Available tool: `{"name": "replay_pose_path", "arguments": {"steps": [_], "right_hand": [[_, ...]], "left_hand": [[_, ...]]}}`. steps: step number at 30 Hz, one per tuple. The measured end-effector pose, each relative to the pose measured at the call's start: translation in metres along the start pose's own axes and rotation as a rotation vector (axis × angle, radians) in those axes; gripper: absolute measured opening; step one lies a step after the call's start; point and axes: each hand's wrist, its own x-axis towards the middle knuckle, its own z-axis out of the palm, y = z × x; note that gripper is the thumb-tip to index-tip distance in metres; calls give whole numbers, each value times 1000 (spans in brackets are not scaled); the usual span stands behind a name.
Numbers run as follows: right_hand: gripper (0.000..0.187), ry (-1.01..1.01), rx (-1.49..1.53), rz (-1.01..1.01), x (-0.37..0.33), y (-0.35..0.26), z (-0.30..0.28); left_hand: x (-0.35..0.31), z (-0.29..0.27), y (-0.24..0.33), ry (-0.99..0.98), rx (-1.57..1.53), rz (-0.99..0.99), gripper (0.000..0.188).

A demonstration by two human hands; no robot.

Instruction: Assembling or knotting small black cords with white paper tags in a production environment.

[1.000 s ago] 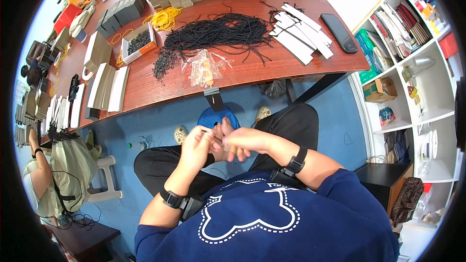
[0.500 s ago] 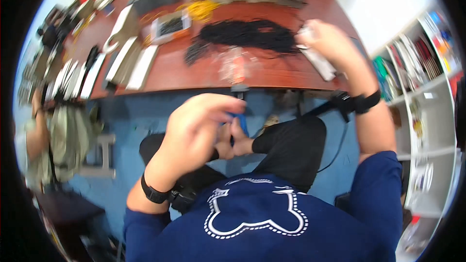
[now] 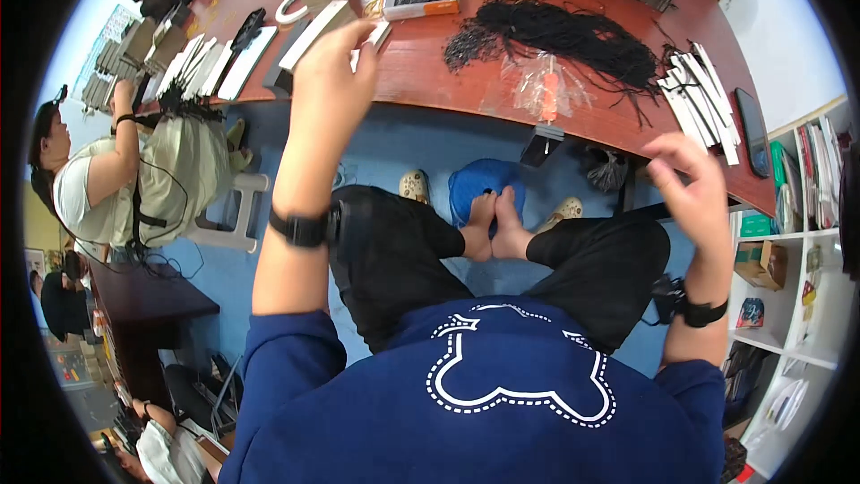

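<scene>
- Over the near edge of the table (image 3: pixel 412 67), the left hand (image 3: pixel 333 79) is raised on an upright forearm (image 3: pixel 300 170); thumb and fingers are parted before a pale stack (image 3: pixel 380 37); whether it is gripped cannot be told;
- Near white strips (image 3: pixel 703 108), the right hand (image 3: pixel 697 186) is held lower, empty, fingers spread

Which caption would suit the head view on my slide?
Left hand beside a pale stack, right hand open, black cords on the red-brown table.

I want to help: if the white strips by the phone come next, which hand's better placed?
Right, probably: the right hand is close to the white strips; the left hand is far leftward.
</scene>
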Motion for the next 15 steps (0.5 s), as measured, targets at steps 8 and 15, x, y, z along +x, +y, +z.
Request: {"name": "replay_pose_path", "arguments": {"steps": [8,15], "right_hand": [[7,-162,419,61,-26,-7,58],[9,-305,481,128,-31,5,74]], "left_hand": [[-8,50,-68,-58,359,-58,24],[-23,34,-14,150,-200,-174,28]]}}
